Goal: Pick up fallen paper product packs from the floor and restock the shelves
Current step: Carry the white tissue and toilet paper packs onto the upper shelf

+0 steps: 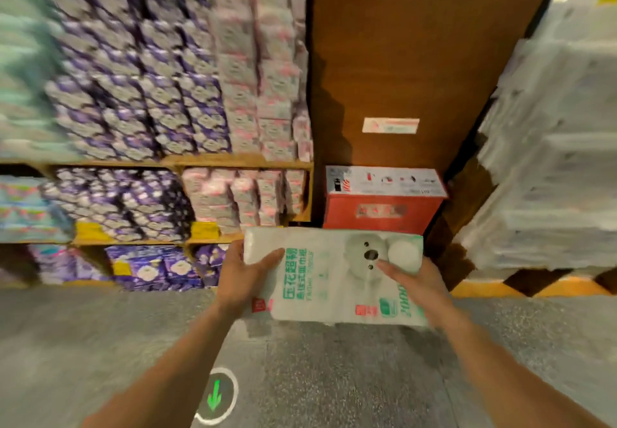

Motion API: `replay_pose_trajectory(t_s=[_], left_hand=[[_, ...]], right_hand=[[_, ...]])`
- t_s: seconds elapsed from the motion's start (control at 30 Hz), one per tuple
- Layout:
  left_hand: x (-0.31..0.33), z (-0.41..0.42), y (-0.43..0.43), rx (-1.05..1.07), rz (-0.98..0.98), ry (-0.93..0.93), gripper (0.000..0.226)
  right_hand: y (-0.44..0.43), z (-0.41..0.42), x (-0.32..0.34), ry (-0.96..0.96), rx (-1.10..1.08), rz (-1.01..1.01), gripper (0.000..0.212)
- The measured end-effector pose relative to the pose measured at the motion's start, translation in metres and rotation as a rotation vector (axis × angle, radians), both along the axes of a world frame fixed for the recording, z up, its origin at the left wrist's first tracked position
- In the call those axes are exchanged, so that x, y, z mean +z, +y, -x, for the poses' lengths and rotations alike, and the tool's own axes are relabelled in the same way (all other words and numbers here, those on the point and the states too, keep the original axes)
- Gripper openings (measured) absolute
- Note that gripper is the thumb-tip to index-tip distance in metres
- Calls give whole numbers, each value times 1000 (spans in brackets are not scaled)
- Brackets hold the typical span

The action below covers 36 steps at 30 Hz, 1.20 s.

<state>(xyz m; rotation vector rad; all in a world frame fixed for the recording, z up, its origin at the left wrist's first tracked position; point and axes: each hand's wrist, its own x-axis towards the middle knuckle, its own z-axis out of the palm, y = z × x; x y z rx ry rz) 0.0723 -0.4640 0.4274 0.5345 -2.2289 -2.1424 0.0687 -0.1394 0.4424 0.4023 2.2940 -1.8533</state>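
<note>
Being held above the grey floor [334, 377], the white tissue pack [327, 260] is gripped at its left end by the left hand [240, 277] and at its right end by the right hand [424, 287], thumbs laid on top. Stocked shelves [180, 160] are noted behind-left, a red box [380, 210] just behind.

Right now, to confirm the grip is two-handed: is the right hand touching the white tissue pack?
Touching. The head view shows the right hand at the white tissue pack, its thumb lying flat on the pack's printed face.
</note>
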Motion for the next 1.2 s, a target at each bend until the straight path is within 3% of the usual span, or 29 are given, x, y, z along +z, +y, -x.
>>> replay_pose_trajectory(t_s=[0.2, 0.37, 0.47, 0.83, 0.97, 1.2], left_hand=[[106, -100, -45, 124, 106, 172, 27], [148, -200, -108, 277, 110, 213, 50], [166, -266, -159, 414, 101, 224, 48], [199, -604, -417, 978, 241, 165, 92], [228, -740, -488, 1177, 331, 141, 87], [241, -931, -569, 1564, 411, 71, 72]], right_hand=[[-52, -30, 116, 81, 235, -25, 39], [-130, -67, 182, 125, 479, -66, 31], [-200, -95, 205, 167, 620, -71, 31], [-565, -301, 246, 261, 1130, -33, 29], [-695, -411, 259, 298, 1325, 68, 14], [-904, -589, 265, 329, 1704, 150, 20]])
